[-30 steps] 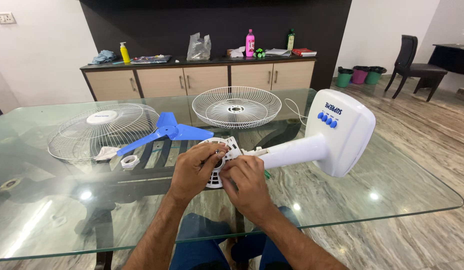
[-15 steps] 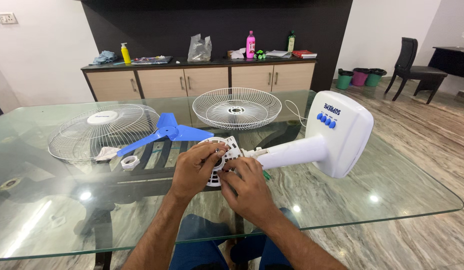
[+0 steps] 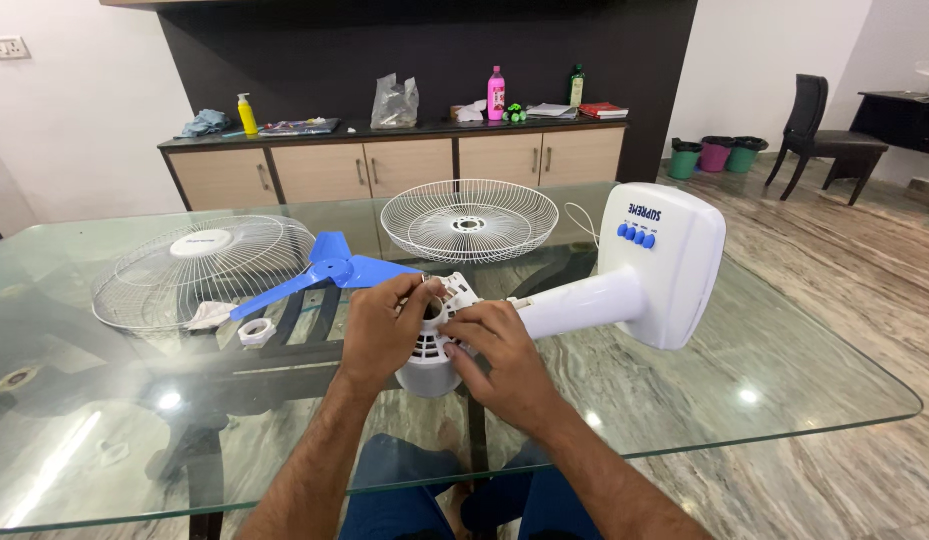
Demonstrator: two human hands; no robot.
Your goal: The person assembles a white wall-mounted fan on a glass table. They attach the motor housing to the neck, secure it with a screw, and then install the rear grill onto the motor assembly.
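A white fan body (image 3: 585,298) lies on its side on the glass table (image 3: 785,390), its square base with blue buttons (image 3: 665,262) to the right. Both hands work at its white motor housing (image 3: 432,365), which is tipped up off the glass. My left hand (image 3: 380,335) grips the housing's left side, fingers near the centre hub. My right hand (image 3: 500,355) holds the housing's right side next to the neck. A blue three-blade propeller (image 3: 330,268) lies just behind my left hand.
Two white wire fan guards lie on the table, one at the left (image 3: 200,270) and one at the back middle (image 3: 470,220). A white ring nut (image 3: 256,331) and a crumpled cloth (image 3: 210,315) sit near the left guard. A sideboard (image 3: 395,160) stands behind.
The motor housing has been tilted upward, so its rounded back now shows below my hands. Both hands shifted slightly with it, and the fan base moved a little to the left.
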